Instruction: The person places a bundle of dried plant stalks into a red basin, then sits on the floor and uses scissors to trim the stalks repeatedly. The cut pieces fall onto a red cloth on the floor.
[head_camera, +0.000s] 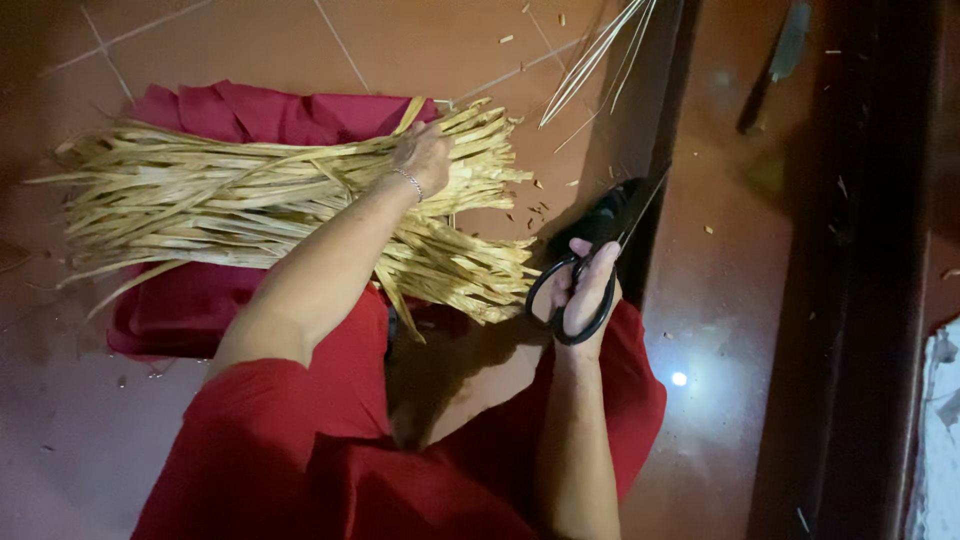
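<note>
1. Red-clothed lap (330, 450) sits closest, over brown floor tiles (420, 40).
2. Right hand (585, 290) has its fingers curled through the black handles of large scissors (590, 255).
3. Left hand (425, 155) presses down, fingers bent, on a bundle of dried straw strips (250, 200) lying across red cloth (230, 115).
4. Bare floor opens rightward up to a dark wooden edge (860, 250).

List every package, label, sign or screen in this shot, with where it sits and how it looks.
None in view: no package, label, sign or screen shows.
What is there: a bundle of dried straw-coloured strips on a red cloth over the tiled floor, with the left hand resting on it.
The right hand holds black scissors.
</note>
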